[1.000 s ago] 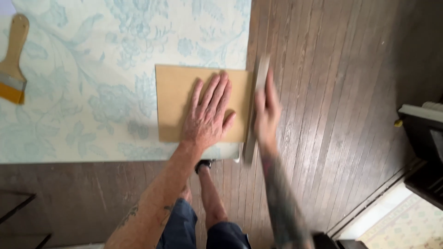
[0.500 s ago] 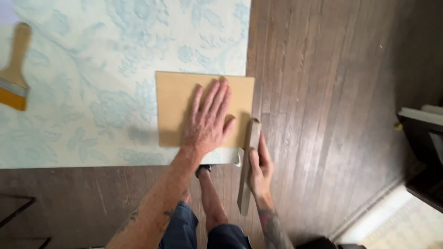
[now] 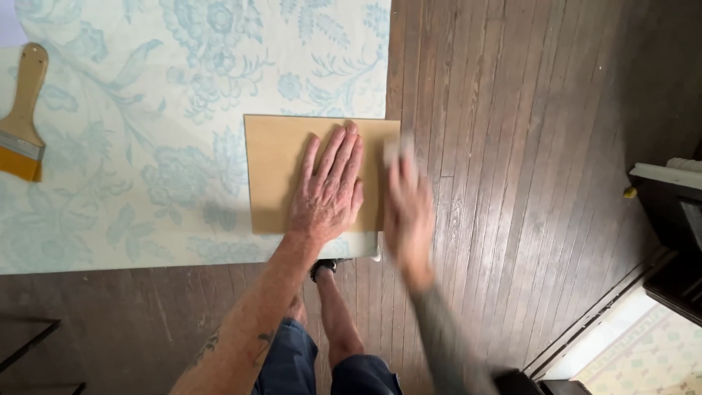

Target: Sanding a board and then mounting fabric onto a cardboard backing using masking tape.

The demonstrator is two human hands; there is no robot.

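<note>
Left hand [image 3: 329, 194] lies flat, fingers spread, pressing the tan board [image 3: 274, 172] onto floral wallpaper [image 3: 146, 110]; right hand [image 3: 408, 212] blurred at the board's edge, grip unclear

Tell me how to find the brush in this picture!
Look at the big pale blue flowery wallpaper sheet spread flat. Follow it to its far left edge, away from both hands. The paintbrush lies there: the only thing with a light wooden handle and yellow bristles.
</note>
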